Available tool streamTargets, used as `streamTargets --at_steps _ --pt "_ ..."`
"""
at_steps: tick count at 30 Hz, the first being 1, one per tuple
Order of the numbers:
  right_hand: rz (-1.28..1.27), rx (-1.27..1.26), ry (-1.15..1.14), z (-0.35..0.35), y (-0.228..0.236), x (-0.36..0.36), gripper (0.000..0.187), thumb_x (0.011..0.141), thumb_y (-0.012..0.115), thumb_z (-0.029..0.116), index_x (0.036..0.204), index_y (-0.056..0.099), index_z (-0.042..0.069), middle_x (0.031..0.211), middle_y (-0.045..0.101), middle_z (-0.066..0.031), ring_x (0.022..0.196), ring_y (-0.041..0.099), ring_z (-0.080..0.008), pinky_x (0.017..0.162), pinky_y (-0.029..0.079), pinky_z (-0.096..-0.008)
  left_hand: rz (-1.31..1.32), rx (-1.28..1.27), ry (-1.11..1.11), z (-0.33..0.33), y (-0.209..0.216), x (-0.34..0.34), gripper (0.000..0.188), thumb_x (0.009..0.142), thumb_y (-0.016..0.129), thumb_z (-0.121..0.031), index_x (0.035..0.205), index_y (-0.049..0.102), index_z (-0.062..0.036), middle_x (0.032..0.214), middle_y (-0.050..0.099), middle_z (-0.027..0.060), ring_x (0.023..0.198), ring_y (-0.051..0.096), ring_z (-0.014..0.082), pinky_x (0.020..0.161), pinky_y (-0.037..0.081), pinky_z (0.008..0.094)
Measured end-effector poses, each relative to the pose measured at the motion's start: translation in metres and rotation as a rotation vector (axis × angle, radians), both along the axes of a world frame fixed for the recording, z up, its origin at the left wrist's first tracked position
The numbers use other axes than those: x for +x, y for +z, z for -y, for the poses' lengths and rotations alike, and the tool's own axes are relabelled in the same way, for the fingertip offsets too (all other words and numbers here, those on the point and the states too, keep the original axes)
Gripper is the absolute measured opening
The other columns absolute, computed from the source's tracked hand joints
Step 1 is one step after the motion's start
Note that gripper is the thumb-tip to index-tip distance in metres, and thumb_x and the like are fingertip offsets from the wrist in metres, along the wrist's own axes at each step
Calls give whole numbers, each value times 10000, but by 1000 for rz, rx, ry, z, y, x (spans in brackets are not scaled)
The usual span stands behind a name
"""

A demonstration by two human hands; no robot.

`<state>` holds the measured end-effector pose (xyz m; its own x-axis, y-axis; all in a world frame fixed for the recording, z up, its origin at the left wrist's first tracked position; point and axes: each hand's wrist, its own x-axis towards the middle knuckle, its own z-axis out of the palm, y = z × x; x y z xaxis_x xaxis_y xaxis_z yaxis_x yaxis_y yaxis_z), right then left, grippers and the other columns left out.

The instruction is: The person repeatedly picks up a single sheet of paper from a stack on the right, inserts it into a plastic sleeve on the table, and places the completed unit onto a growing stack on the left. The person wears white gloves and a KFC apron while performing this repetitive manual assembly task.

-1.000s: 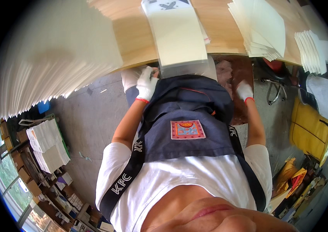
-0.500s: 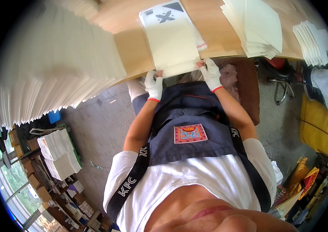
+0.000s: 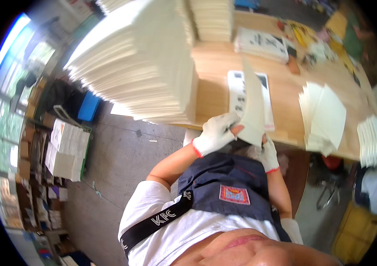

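Observation:
A thin cream sheet or sheaf of paper [image 3: 254, 106] stands tilted on edge at the table's front, bowed along its length. My left hand [image 3: 217, 133], in a white knit glove with bare fingertips, closes on its lower left edge. Low on the other side, my right hand [image 3: 264, 153], gloved the same way, grips the near corner; part of it is hidden behind the paper. Whether this is one sheet or several, I cannot tell. Under and behind it, a white printed packet [image 3: 266, 97] lies flat on the wooden table [image 3: 215, 97].
A tall stack of cream paper [image 3: 139, 66] rises at the left, with another stack [image 3: 210, 20] behind. Printed packets [image 3: 261, 44] lie farther back. Fanned sheets [image 3: 323, 115] and a smaller pile [image 3: 369, 142] overhang the front edge at right. A chair [image 3: 328, 186] stands below.
The cream paper has gone from lying flat over the packet to standing tilted on edge. My left hand has shifted along its side. The head view has turned, showing more of the table.

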<state>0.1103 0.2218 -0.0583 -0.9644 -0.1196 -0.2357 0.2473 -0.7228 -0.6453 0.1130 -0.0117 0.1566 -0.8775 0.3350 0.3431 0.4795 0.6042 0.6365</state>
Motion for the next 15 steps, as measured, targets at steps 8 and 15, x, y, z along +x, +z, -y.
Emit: streamTargets --at_steps 8,15 --pt "-665 233 115 113 305 -56 340 882 546 271 1136 518 46 804 554 18 639 500 -69 534 398 -204 -626 250 287 111 187 60 135 801 585 -65 702 500 -31 666 496 22 575 482 139 508 386 265" --pt "-804 545 301 230 431 -93 164 860 556 236 767 584 103 535 505 25 417 439 -75 366 333 -216 -447 44 854 243 269 -1 382 867 474 -239 1144 562 9 1043 635 109 910 605 176 814 444 265"
